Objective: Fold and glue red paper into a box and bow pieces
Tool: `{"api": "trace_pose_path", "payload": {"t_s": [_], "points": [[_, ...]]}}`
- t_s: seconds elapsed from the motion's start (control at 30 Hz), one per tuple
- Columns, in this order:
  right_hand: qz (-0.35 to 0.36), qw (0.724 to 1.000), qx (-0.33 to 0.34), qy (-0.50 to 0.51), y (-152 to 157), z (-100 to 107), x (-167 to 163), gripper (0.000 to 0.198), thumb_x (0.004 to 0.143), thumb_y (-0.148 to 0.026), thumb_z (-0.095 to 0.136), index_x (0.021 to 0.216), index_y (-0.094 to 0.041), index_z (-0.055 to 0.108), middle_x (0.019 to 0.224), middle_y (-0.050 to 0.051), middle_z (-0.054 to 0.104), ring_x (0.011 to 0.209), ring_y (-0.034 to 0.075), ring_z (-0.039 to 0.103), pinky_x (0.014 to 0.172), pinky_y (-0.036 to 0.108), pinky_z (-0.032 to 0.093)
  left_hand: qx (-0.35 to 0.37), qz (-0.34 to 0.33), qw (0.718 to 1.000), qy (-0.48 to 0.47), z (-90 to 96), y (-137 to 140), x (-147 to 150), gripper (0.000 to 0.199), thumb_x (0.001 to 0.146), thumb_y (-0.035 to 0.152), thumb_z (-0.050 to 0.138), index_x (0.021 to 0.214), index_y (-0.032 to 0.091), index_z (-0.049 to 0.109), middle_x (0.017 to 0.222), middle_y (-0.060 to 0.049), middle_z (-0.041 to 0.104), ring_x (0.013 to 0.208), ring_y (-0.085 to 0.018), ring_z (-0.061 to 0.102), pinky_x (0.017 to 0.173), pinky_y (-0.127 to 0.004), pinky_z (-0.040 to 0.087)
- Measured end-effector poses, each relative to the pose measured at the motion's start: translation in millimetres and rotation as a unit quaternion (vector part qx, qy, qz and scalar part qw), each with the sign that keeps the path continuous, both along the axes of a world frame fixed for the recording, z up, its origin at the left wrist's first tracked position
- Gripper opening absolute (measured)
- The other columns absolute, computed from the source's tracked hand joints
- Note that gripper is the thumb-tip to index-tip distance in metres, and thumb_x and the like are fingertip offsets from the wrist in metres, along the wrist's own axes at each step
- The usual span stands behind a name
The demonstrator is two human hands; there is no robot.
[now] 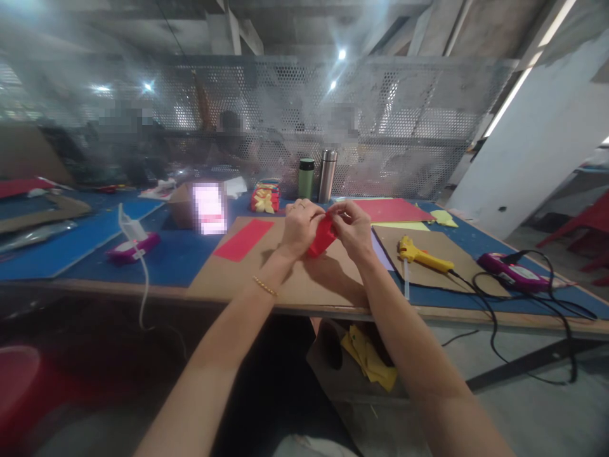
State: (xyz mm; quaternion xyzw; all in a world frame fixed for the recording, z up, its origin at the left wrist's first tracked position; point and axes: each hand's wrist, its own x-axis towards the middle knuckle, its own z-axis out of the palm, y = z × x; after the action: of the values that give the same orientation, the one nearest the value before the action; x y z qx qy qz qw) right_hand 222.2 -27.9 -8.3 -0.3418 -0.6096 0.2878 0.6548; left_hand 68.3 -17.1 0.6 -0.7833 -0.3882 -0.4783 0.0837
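Note:
Both of my hands meet over a sheet of brown cardboard [223, 279] at the table's front. My left hand [302, 223] pinches the upper left edge of a red piece of paper or felt [321, 241]. On its other side, my right hand [351, 227] grips the top edge between thumb and fingers. The red piece hangs below the fingertips, and part of it is hidden behind my left hand. A flat red strip [244, 240] lies on the cardboard to the left of my hands.
A yellow glue gun [425, 257] rests on cardboard at right, its cable near a purple power strip [514, 271]. Red sheets [392, 210], a green bottle [306, 181] and a steel flask [327, 178] stand behind. Another purple power strip [133, 247] is at left.

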Motion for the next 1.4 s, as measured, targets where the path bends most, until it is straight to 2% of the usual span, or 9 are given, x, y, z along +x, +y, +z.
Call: {"api": "trace_pose_path", "payload": {"t_s": [0.13,0.33,0.6,0.77,0.93,1.03,1.13,1.27,1.4], "points": [[-0.023,0.999,0.013,-0.025,1,0,1,0.010,0.078,-0.034,0.065,0.083,-0.026,0.066,0.080,-0.001,0.067,0.060,0.013,0.051,0.058,0.028,0.045,-0.008,0.006,1.000,0.000,0.2,0,0,0.015,0.104,0.021,0.064,0.092,0.024,0.072,0.096,-0.007,0.073,0.103,-0.027,0.066,0.096,-0.048,0.048],[-0.097,0.985,0.104,-0.097,0,0,0,0.014,0.075,-0.022,0.060,0.083,-0.026,0.071,0.082,0.001,0.067,0.074,0.019,0.058,0.071,0.033,0.048,-0.004,0.005,1.000,-0.010,-1.4,2,0,0.015,0.103,0.021,0.064,0.092,0.024,0.073,0.095,-0.006,0.073,0.100,-0.026,0.065,0.095,-0.046,0.047],[-0.118,0.976,0.133,-0.127,-4,1,-1,0.009,0.080,-0.026,0.060,0.082,-0.026,0.068,0.082,0.003,0.066,0.071,0.018,0.054,0.071,0.035,0.048,-0.006,0.006,1.000,-0.012,-2.2,3,0,0.016,0.104,0.021,0.063,0.092,0.024,0.074,0.095,-0.006,0.073,0.100,-0.026,0.064,0.096,-0.046,0.046],[-0.104,0.985,0.099,-0.098,-2,0,0,0.011,0.080,-0.029,0.060,0.087,-0.026,0.067,0.085,0.002,0.069,0.070,0.018,0.056,0.070,0.034,0.047,-0.007,0.005,1.000,-0.015,-0.8,2,-1,0.018,0.104,0.022,0.062,0.091,0.024,0.074,0.094,-0.007,0.072,0.100,-0.026,0.064,0.095,-0.047,0.046],[-0.116,0.977,0.132,-0.117,-4,0,0,0.014,0.079,-0.023,0.058,0.085,-0.025,0.070,0.083,0.002,0.067,0.068,0.017,0.055,0.069,0.034,0.047,-0.003,0.007,1.000,-0.014,-1.0,3,-2,0.018,0.105,0.023,0.062,0.091,0.024,0.074,0.093,-0.006,0.073,0.099,-0.026,0.065,0.094,-0.047,0.047],[-0.121,0.978,0.118,-0.123,-2,0,0,0.012,0.080,-0.021,0.061,0.087,-0.025,0.071,0.085,0.002,0.068,0.071,0.017,0.057,0.073,0.034,0.050,-0.007,0.012,1.000,-0.006,-0.3,3,-2,0.017,0.105,0.022,0.063,0.092,0.023,0.075,0.094,-0.007,0.074,0.100,-0.026,0.066,0.094,-0.046,0.047],[-0.095,0.990,0.077,-0.065,3,-3,1,0.012,0.081,-0.027,0.066,0.091,-0.024,0.070,0.088,0.002,0.071,0.075,0.017,0.062,0.075,0.034,0.053,-0.010,0.019,1.000,-0.002,1.3,1,-1,0.016,0.104,0.021,0.063,0.093,0.023,0.075,0.096,-0.006,0.074,0.102,-0.026,0.066,0.096,-0.045,0.046],[-0.036,0.999,-0.012,0.015,9,-4,2,0.019,0.077,-0.041,0.073,0.085,-0.024,0.067,0.074,-0.001,0.067,0.069,0.017,0.062,0.065,0.031,0.051,-0.016,0.026,1.000,0.002,2.5,-2,0,0.015,0.104,0.020,0.064,0.094,0.022,0.075,0.097,-0.006,0.074,0.104,-0.026,0.066,0.097,-0.045,0.046],[0.005,0.998,-0.050,0.037,5,1,3,0.030,0.073,-0.051,0.078,0.078,-0.024,0.065,0.063,-0.004,0.058,0.060,0.014,0.055,0.056,0.027,0.044,-0.003,0.026,1.000,0.017,1.1,-2,0,0.015,0.105,0.020,0.063,0.096,0.022,0.075,0.098,-0.006,0.073,0.103,-0.026,0.064,0.097,-0.045,0.045]]}}
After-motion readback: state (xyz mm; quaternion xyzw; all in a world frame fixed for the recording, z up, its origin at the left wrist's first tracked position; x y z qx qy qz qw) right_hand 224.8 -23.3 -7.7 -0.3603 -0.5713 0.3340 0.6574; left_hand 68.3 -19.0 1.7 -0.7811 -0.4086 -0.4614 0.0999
